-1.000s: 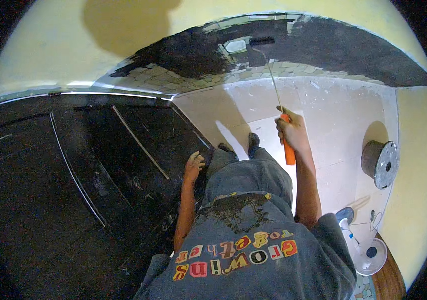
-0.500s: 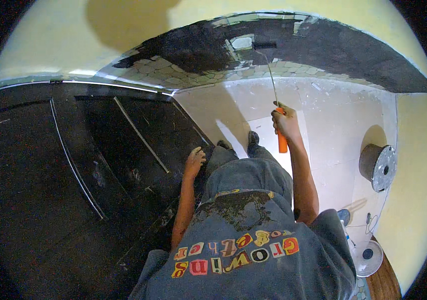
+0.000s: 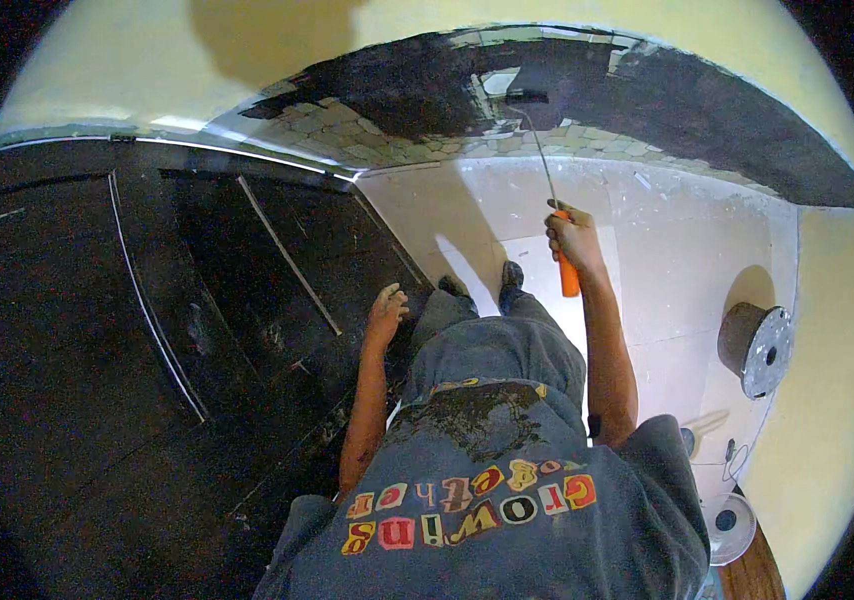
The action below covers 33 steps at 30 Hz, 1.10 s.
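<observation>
My right hand (image 3: pixel 574 242) is wrapped round the orange handle of a paint roller (image 3: pixel 568 272). A thin metal rod runs up from it to the dark roller head (image 3: pixel 528 97), which lies against the low wall band (image 3: pixel 637 90). Dark paint covers much of this band; pale stone-pattern tiles (image 3: pixel 347 140) show along its lower left. Just left of the roller head, a small light patch (image 3: pixel 498 82) stands out. My left hand (image 3: pixel 385 306) hangs beside my thigh with loosely bent fingers apart and nothing in them, near the dark panelled surface.
Dark panels with pale strips (image 3: pixel 292 255) spread along the left. A cable spool (image 3: pixel 759 345) lies on the light floor (image 3: pixel 667 260) at right, by the yellow wall (image 3: pixel 827 330). Behind it are a round clear lid-like thing (image 3: pixel 730 527) and a cord (image 3: pixel 737 460).
The roller head has shifted slightly down, and more dark paint surrounds the light patch, which looks smaller. My left hand still hangs at my side. The whole view has moved a little.
</observation>
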Available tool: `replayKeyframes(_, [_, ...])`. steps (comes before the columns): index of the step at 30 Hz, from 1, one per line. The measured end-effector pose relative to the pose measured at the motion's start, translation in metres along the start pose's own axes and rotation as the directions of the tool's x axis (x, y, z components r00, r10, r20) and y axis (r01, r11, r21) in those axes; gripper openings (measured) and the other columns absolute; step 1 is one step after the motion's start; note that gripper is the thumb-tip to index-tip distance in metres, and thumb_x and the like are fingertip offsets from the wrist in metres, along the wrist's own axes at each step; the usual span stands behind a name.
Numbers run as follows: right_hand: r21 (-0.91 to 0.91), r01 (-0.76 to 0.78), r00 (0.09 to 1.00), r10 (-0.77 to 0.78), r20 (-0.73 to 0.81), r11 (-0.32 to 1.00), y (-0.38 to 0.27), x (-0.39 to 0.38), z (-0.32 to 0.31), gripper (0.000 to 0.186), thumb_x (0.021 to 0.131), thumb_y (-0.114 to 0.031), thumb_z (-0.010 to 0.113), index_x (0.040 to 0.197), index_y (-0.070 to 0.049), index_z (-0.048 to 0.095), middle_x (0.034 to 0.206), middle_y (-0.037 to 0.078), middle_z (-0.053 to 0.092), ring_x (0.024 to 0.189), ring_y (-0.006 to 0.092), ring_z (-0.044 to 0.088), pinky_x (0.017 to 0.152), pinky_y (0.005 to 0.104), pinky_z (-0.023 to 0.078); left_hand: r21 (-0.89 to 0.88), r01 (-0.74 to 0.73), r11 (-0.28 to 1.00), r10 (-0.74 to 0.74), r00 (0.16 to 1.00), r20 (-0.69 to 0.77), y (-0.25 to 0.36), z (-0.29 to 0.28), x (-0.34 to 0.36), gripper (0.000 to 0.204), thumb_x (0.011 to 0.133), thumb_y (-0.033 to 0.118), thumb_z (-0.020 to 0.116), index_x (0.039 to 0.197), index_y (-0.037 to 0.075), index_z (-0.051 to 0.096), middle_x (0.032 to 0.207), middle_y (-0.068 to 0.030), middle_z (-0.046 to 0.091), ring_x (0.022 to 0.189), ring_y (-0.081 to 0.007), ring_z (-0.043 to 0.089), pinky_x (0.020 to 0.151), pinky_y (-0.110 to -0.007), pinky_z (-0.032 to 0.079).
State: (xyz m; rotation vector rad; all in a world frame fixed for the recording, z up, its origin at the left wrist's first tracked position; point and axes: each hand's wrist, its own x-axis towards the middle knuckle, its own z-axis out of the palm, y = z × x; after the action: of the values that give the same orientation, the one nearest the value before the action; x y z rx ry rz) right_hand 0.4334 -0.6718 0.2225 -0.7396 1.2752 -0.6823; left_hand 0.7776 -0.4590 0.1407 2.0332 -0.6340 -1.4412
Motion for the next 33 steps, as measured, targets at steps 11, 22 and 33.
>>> replayKeyframes(11, [-0.063, -0.003, 0.999, 0.001, -0.032, 0.998, -0.046, -0.058, 0.029, 0.048, 0.083, -0.005, 0.052, 0.131, 0.000, 0.050, 0.063, 0.000, 0.049, 0.045, 0.0087, 0.045, 0.038, 0.0258, 0.041, 0.013, 0.047, 0.999, -0.046, 0.997, -0.061, -0.002, -0.009, -0.006, 0.058, 0.091, 0.043, 0.057, 0.136, 0.008, 0.046, 0.117, -0.0119, 0.062, 0.094, -0.0227, 0.064, 0.080, -0.036, 0.048])
replayKeyframes(22, [-0.071, 0.051, 0.999, -0.052, -0.004, 0.996, -0.039, -0.066, 0.035, 0.051, 0.081, -0.005, 0.053, 0.131, 0.003, 0.049, 0.061, 0.001, 0.049, 0.044, 0.0094, 0.045, 0.039, 0.0252, 0.040, 0.144, -0.026, 0.989, 0.042, 0.993, -0.113, -0.014, -0.042, -0.007, 0.059, 0.093, 0.044, 0.054, 0.137, 0.005, 0.044, 0.118, -0.0163, 0.061, 0.092, -0.0254, 0.064, 0.082, -0.040, 0.050])
replayKeyframes(33, [0.035, -0.060, 0.998, 0.059, 0.022, 0.998, 0.052, 0.053, 0.018, 0.050, 0.082, -0.006, 0.055, 0.130, 0.005, 0.050, 0.064, 0.001, 0.053, 0.046, 0.0090, 0.047, 0.041, 0.0244, 0.040, 0.296, -0.035, 0.955, 0.091, 0.979, -0.180, -0.075, -0.086, -0.006, 0.047, 0.096, 0.038, 0.051, 0.131, 0.007, 0.051, 0.119, -0.0177, 0.061, 0.099, -0.0295, 0.065, 0.085, -0.041, 0.051])
